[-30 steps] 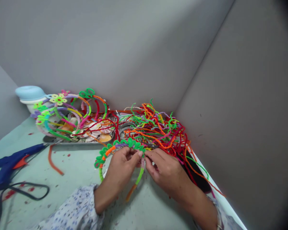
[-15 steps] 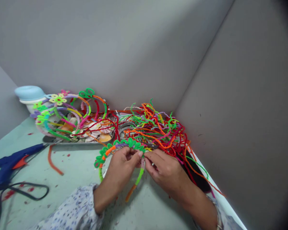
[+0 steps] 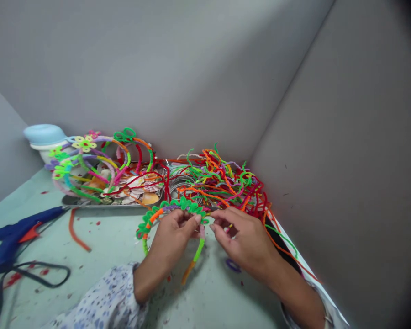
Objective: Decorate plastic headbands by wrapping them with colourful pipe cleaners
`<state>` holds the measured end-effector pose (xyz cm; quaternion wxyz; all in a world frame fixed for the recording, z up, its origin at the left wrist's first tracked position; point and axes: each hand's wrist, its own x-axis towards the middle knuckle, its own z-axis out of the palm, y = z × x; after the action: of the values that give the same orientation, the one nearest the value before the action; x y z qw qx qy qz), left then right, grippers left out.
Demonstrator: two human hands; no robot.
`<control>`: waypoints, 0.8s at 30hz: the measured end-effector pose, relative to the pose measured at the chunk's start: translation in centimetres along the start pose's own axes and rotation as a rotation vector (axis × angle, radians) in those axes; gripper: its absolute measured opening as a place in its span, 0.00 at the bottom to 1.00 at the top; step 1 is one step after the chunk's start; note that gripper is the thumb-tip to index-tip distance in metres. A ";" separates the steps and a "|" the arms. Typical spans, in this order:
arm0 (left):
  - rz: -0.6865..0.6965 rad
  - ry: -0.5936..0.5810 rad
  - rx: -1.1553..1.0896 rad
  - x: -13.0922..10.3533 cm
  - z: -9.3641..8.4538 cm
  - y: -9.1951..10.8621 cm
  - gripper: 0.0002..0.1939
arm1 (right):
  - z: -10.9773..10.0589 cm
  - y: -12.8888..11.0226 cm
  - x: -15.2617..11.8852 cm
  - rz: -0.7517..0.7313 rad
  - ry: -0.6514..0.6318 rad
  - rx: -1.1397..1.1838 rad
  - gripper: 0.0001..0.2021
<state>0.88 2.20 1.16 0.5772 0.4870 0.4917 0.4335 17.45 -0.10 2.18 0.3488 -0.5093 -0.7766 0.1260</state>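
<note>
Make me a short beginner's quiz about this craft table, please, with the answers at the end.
1. Multiple choice: what colour is the body of the glue gun? A) yellow B) blue C) white
2. True or false: the shells are in the metal tray.
3. Fill in the missing word: the headband with green loops is gripped by the person's ____ hand.

Key: 1. B; 2. true; 3. left

Soft, dim light left a broad shadow across the far wall, and darkness rimmed my right edge.
</note>
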 end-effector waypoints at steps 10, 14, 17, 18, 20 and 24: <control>0.041 -0.012 0.039 -0.3 0.3 -0.8 0.10 | 1.5 -0.3 0.1 0.296 -0.082 0.263 0.05; 0.032 -0.014 0.047 -0.3 0.4 -0.6 0.10 | 1.3 -0.1 0.2 0.386 -0.142 0.341 0.05; 0.020 -0.036 0.031 -0.3 0.4 -0.4 0.10 | 0.3 0.4 0.6 0.418 -0.157 0.415 0.11; 0.018 -0.053 0.024 -0.3 0.4 -0.4 0.11 | 0.0 0.6 0.8 0.419 -0.161 0.445 0.14; 0.015 -0.093 0.036 -0.3 0.5 -0.7 0.10 | -0.6 0.9 1.1 0.416 -0.181 0.480 0.16; 0.060 -0.153 0.174 -0.8 0.9 -1.6 0.08 | -0.7 0.9 1.3 0.371 -0.223 0.561 0.14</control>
<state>1.69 1.10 -0.28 0.5553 0.5816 0.4670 0.3678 18.24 1.34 2.72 0.3592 -0.5092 -0.6395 0.4503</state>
